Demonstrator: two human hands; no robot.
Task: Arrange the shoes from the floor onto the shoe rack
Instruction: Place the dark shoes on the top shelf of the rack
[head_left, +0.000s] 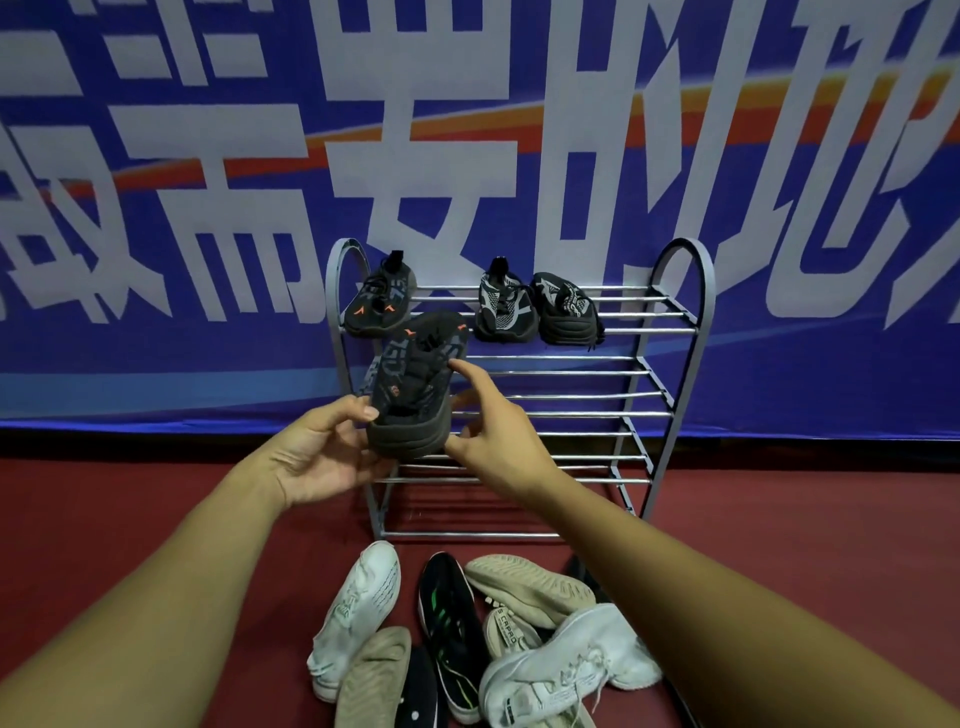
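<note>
A grey metal shoe rack (685, 332) stands against the banner wall. On its top shelf sit a black shoe with orange marks (382, 304) at the left and two black-and-grey shoes (535, 309) in the middle. In front of the rack I hold a matching black shoe with orange marks (415, 382), heel toward me, toe pointing up at the top shelf. My left hand (322, 449) grips its heel from the left. My right hand (491, 423) touches its right side with forefinger and thumb. A pile of shoes (467, 634) lies on the floor below.
The pile holds white sneakers (358, 613), a black shoe with green stripes (447, 623) and beige shoes (530, 584). The floor (156, 509) is dark red. A blue banner with large white characters (208, 208) covers the wall behind. The rack's lower shelves hold nothing.
</note>
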